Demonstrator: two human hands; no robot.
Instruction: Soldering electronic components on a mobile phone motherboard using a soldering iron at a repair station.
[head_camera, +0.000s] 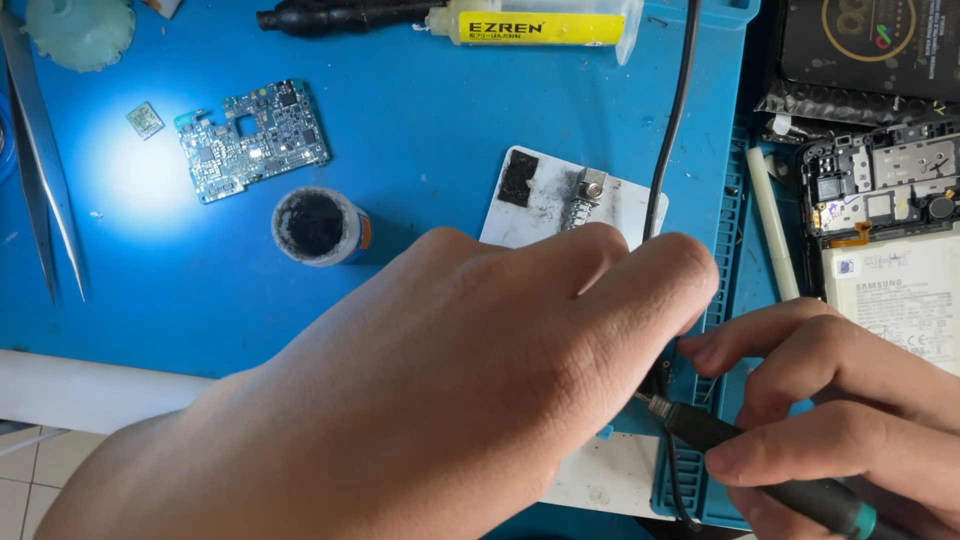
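Head view, only one you get: your right hand (850, 410) grips a dark-handled tool w/ teal collar (770, 465), fingers pinched round the shaft. Long axis runs from lower right up toward the left, metal tip (655, 403) pointing at the gap under your left knuckles. Your left hand (430, 400) lies knuckles-up over the bench, fingers curled down; whether it's pressing or grasping something underneath you can't tell, palm side is hidden.

Key relation: tool tip sits just beside the left fingertips, right at the ribbed edge of the blue mat (420, 130). Whatever the tip aims at is under the left hand, so left is nearer, right comes in from the side.

A black cable (672, 130) drops from the top edge, passes behind the left hand and seems to end near the tip.

Just beyond the left knuckles: white plate w/ black patch & small metal clamp (560, 200). Further left, well apart: small round pot of dark paste (318, 226), bare circuit board (255, 140) under a bright light spot, tiny chip (145, 120), tweezers (45, 190) at the left edge. Top: yellow-labelled syringe tube (535, 22). Far right, off the mat: opened phone w/ battery showing (885, 250), white stick (772, 225) beside it.
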